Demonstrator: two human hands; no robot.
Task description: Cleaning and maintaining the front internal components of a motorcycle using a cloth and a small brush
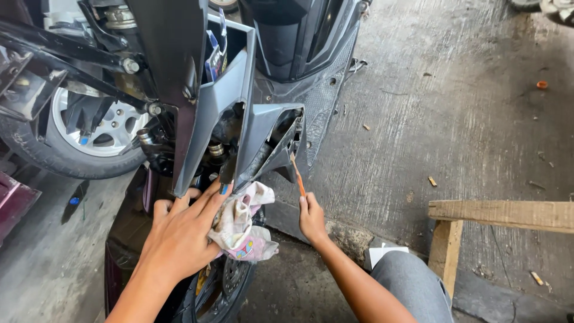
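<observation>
The person looks down at a scooter [179, 90] with its front cover taken apart. A grey panel [221, 101] sticks up in the middle of the picture.

The left hand [182, 233] lies at about 7 o'clock from the picture's middle. It is open, with its fingers spread flat. The fingers press on the low end of the grey panel and on a rag [245, 224]. The rag is white with pink and blue spots. It sits bunched up just at 3 o'clock of the left hand, touching it.

The right hand [312, 218] is at about 6 o'clock from the middle. It is closed around a thin orange tool [297, 173]. The tool points up toward 11 o'clock, and its tip goes to the edge of the grey panel's opening. I cannot tell what kind of tip it has.

At 12 o'clock of the grey panel there is a small open pocket [230, 45] in the scooter's front. It is like a little box. Some blue and white packets [215, 54] stand in it.

A wheel [89, 131] with silver spokes is at 9 o'clock. A wooden bench [502, 215] stands on the concrete floor [448, 119] at 4 o'clock. The person's knee in grey trousers [412, 284] shows at 5 o'clock.
</observation>
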